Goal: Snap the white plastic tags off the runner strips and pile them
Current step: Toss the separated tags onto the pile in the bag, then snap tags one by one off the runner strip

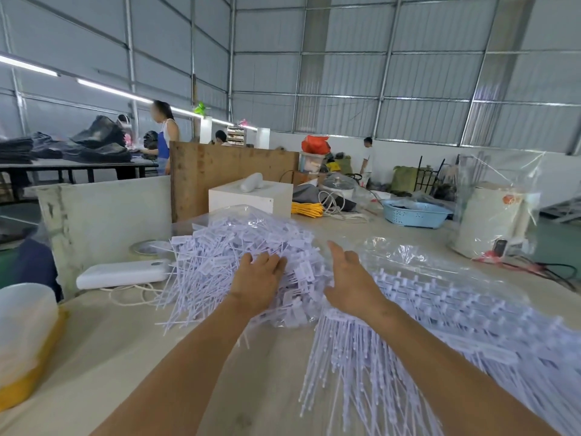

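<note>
- Left hand [257,278]: palm down, fingers straight and together, pressed flat onto the pile of loose white plastic tags [239,256], gripping nothing.
- Right hand [349,278]: open, thumb raised, fingers relaxed, hovering just beside the pile's right flank, holding nothing.
- Pile: heaped toward the middle of the table [125,357], partly on clear plastic film [405,256].
- Runner strips [424,335] with tags still attached: fanned out along the right side of the table, thin tails reaching toward the near edge.
- Near the left edge: white power bank [122,273], tape roll [146,248], translucent container [25,328].
- Toward the far edge: blue basket [415,213], white box [251,196].
</note>
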